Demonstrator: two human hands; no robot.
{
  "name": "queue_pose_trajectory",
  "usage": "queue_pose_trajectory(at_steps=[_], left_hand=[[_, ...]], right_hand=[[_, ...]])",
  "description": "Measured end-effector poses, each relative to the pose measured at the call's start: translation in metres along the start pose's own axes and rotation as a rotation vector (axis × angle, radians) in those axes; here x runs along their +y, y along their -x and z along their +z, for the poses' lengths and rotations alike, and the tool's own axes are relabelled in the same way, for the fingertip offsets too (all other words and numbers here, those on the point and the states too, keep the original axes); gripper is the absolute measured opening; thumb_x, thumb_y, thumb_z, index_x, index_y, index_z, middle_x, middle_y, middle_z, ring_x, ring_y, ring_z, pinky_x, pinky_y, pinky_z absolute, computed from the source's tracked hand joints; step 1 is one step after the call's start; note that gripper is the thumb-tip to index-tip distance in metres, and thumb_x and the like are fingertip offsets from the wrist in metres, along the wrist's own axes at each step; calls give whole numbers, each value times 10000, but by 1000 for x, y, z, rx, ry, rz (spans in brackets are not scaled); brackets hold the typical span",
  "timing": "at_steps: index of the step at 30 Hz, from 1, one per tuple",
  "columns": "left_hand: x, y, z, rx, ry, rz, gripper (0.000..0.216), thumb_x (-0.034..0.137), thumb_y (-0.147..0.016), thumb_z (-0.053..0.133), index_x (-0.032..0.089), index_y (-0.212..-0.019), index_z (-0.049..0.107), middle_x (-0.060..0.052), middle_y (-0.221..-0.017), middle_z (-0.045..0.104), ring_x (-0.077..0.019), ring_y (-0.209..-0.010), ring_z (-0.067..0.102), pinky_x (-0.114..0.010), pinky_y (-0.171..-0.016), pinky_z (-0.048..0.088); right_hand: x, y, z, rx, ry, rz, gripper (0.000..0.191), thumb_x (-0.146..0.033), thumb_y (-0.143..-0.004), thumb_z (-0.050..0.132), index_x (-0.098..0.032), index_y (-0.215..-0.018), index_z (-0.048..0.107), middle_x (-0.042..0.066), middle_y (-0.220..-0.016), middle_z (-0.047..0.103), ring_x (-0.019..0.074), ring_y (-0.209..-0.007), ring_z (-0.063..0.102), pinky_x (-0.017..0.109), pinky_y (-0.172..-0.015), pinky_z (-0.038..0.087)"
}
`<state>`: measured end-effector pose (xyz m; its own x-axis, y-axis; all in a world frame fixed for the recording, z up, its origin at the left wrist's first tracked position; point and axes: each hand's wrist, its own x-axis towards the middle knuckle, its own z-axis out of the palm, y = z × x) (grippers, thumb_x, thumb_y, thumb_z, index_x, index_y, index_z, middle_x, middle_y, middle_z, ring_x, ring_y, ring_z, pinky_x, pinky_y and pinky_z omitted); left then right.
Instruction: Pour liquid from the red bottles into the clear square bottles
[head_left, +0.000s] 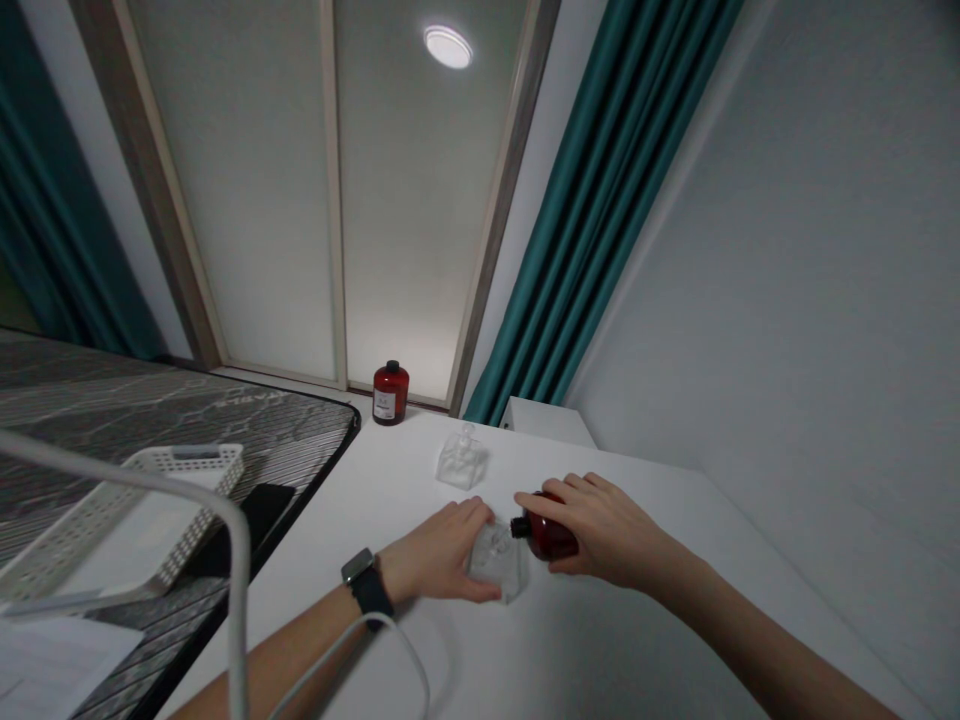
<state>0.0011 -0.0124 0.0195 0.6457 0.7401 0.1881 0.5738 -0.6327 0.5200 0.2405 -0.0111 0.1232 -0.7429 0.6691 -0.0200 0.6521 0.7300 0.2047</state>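
Observation:
On the white table, my left hand (451,552) is wrapped round the left side of a clear square bottle (504,562). My right hand (604,530) grips a dark red bottle (553,538) with a black neck, tipped on its side so the neck points left. That neck is right at the top of the clear bottle; whether the two touch I cannot tell. Behind them stands a second clear bottle (461,460). Farther back is another red bottle (391,393), upright, with a black cap and a pale label.
A white perforated basket (161,570) rests on a grey patterned surface at left, beside a black flat object (262,510) and papers (64,660). A pale cable or tube (238,560) arches across the lower left. A white box (551,422) stands behind the table.

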Motion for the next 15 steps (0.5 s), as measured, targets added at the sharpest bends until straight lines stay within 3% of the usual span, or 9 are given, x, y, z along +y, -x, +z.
queue_pose_trajectory(at_steps=[15], left_hand=[[1, -1, 0, -7, -22, -5, 577, 483, -690, 812, 203, -1084, 497, -95, -1117, 605, -307, -1000, 604, -393, -866, 475]], right_hand=[[0, 0, 2, 5, -5, -9, 763, -396, -701, 848, -340, -1370, 485, 59, -1129, 681, 303, -962, 647, 412, -790, 446]])
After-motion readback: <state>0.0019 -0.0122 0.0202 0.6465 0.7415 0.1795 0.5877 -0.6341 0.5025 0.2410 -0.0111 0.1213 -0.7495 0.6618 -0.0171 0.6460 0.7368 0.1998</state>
